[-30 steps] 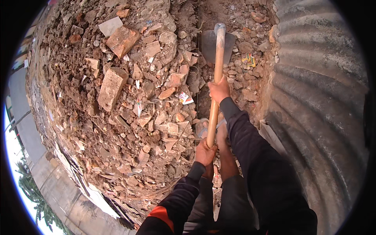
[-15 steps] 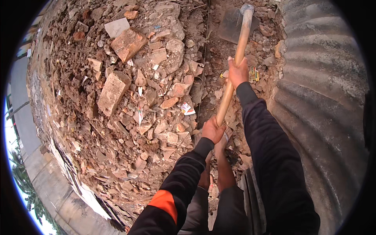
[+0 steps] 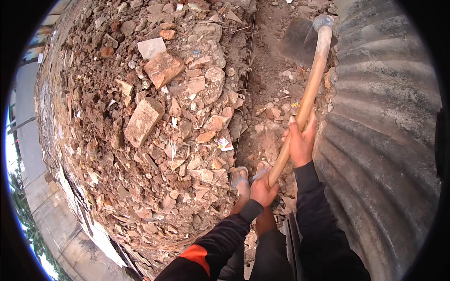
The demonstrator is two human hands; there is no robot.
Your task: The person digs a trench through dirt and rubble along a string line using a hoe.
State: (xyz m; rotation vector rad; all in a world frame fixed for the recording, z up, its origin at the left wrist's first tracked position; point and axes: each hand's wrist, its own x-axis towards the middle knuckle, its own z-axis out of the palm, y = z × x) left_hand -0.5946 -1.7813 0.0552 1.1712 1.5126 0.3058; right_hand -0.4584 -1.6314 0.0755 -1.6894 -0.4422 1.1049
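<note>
Both my hands are closed round the wooden handle of a hoe. My left hand grips the near end, just above my sandalled feet. Higher up the handle is my right hand, its fingers wrapped round the shaft. The flat grey blade is at the far end, fixed by a round metal collar, over the soil of a narrow trench. I cannot tell whether its edge touches the ground.
A heap of rubble and soil fills the left side, with broken bricks and a pale tile. A thin string runs along the trench's left edge. Corrugated grey sheeting borders it on the right.
The hoe has shifted right and its blade is farther from the string. My right hand has slid down the handle toward me; my left hand has moved slightly nearer and right.
</note>
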